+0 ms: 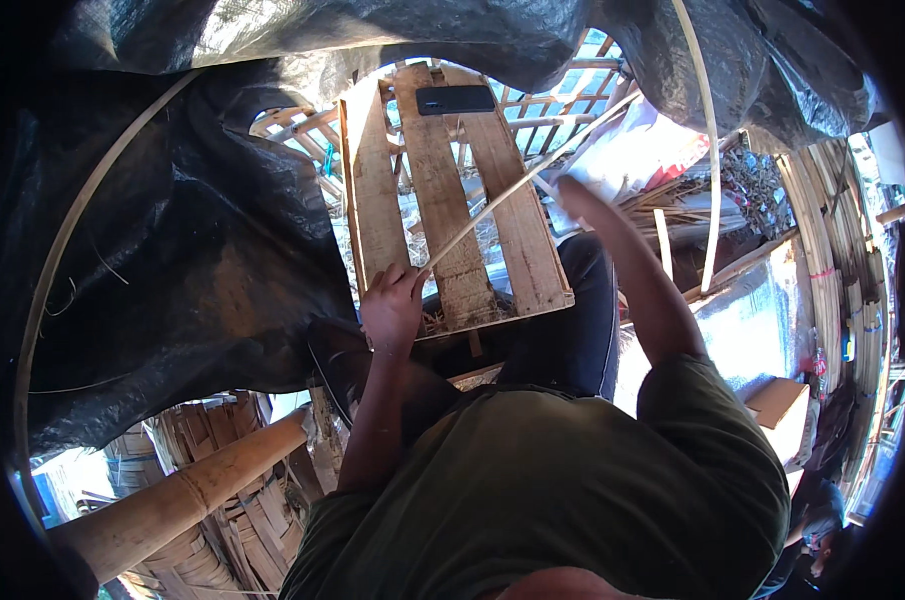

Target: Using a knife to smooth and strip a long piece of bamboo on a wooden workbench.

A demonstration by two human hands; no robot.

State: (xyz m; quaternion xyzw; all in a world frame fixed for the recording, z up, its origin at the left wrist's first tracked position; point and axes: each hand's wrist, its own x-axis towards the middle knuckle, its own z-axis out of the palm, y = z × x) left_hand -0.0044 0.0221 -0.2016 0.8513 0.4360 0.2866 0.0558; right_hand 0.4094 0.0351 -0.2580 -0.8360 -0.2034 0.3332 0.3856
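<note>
Grasps in the left hand [393, 312], with fingers curled, the lower end of a slender, smooth, pale strip [513, 190]. Runs from there toward two o'clock, nearly straight, crossing above a slatted board [445, 210] of three rough, brown-stained planks with visible grain and open gaps. Has the right hand [576, 198] at two o'clock from the left, near the strip, too blurred to tell whether clenched or loose.

Bears at the board's twelve o'clock end a flat, dark, rounded-corner phone [456, 99]. Shows beside the near end dark trousers [573, 330] with a thin pale seam, and toward six o'clock a soft green shirt [543, 480].

Hangs farther out, between nine and ten o'clock, in wrinkled, dull-sheened folds of black plastic sheeting [203, 220]. Adds at eight o'clock a thick, round, jointed bamboo pole [203, 480], at two a crumpled white sack [638, 150], at three long upright bamboo lengths [821, 240], and nearer four a boxy brown carton [778, 405].
</note>
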